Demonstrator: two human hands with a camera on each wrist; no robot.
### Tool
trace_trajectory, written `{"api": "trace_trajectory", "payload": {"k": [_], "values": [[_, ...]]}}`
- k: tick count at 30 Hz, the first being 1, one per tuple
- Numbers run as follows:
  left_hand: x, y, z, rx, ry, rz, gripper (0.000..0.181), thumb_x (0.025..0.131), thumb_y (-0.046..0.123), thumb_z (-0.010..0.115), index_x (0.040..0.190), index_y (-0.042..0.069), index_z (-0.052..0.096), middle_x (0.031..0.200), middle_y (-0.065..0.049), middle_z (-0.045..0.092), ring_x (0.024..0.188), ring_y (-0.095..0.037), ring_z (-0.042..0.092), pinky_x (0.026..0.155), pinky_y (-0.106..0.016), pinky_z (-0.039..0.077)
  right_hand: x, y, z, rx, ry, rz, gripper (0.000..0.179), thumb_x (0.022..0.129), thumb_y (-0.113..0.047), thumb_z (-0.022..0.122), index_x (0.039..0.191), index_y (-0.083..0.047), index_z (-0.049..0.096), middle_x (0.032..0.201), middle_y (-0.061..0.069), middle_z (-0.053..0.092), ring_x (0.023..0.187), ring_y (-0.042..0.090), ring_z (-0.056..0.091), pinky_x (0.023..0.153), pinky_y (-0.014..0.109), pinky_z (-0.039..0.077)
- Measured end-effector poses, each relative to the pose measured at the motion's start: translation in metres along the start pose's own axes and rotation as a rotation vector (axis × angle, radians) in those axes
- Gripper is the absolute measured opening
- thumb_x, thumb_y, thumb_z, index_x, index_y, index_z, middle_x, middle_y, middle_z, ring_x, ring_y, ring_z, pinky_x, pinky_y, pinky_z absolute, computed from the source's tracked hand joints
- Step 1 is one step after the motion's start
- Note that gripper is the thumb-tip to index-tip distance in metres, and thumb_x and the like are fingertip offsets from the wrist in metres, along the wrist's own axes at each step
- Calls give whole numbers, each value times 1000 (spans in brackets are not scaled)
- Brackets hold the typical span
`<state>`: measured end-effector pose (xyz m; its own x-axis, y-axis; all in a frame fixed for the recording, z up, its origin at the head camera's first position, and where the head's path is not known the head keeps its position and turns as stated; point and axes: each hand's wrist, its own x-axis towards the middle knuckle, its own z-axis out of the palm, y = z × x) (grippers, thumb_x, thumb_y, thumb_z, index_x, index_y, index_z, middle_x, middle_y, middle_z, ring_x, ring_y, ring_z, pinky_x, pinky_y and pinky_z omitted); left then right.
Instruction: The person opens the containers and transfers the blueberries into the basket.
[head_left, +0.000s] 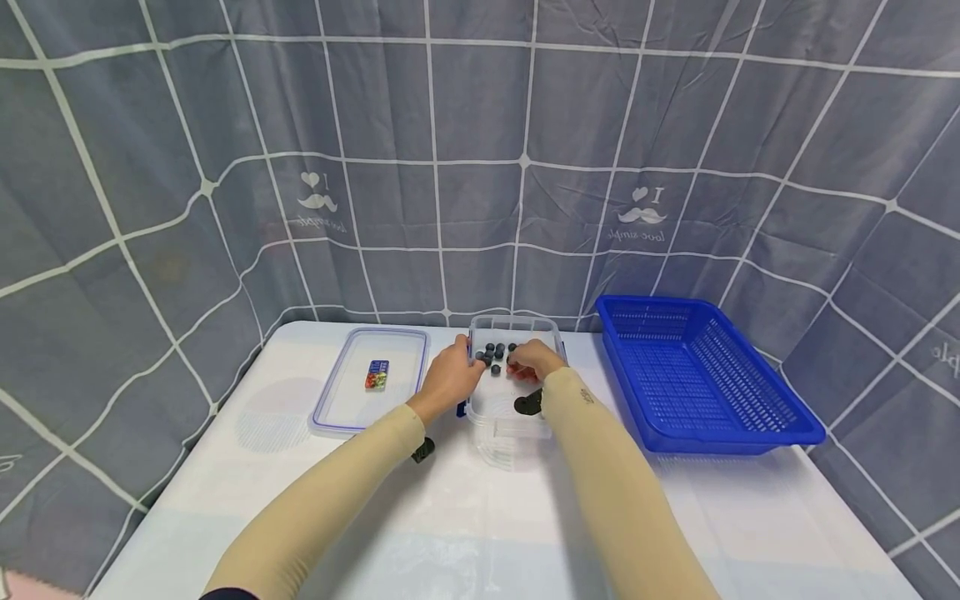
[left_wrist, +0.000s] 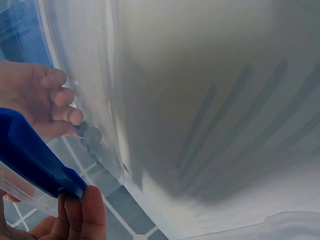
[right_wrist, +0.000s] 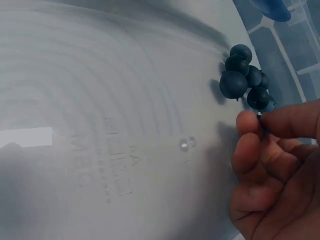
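One right hand point(head_left: 536, 358): thumb and fingertip pinched on what looks like a berry point(right_wrist: 259, 117), mostly hidden. Left hand point(head_left: 453, 379) grips the box point(head_left: 495, 407) by its left rim, fingers at a blue latch point(left_wrist: 45, 155). Best done with a light pinch, lifting straight up clear of the clustered berries point(right_wrist: 233, 85), rim braced. Berries round, no telling axis; grouped in the box's far left part. Box faces open side up, long axis running away from the person. Lid point(head_left: 341, 398) flat to its left, basket point(head_left: 731, 440) right, on the tabletop point(head_left: 450, 517).
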<state>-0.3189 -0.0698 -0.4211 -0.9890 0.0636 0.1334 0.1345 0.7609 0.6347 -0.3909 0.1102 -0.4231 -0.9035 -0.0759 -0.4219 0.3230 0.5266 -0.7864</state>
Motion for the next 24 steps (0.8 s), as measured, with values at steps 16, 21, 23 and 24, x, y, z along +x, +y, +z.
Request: {"api": "trace_trajectory", "payload": {"k": [16,21,23,24], "values": [[3,3,0,29,4,-41,52,100,34,50,144,7,45,118,-17,68,96,-31,67,82,-46,52,10,10,3,66,22,59,18,91,-19,67,75,-11,65,59,-5,55,50,8,42,49,23,33],[7,3,3,68,13,-46,63,98,41,50,155,16,38,138,-18,58,122,-37,59,98,-52,48,11,10,4,47,12,44,10,92,-21,70,94,-12,70,59,-7,53,51,8,42,49,22,32],[8,3,4,105,16,-43,64,98,42,50,156,19,37,138,-18,56,122,-36,57,96,-53,48,12,10,5,35,-2,25,18,93,-21,70,109,-13,71,60,-8,52,51,7,42,49,21,32],[8,3,5,124,20,-39,65,98,42,51,157,19,36,137,-18,55,122,-36,57,96,-53,49,13,10,5,32,-6,16,23,93,-21,70,115,-14,70,60,-8,51,51,7,42,49,21,31]]}}
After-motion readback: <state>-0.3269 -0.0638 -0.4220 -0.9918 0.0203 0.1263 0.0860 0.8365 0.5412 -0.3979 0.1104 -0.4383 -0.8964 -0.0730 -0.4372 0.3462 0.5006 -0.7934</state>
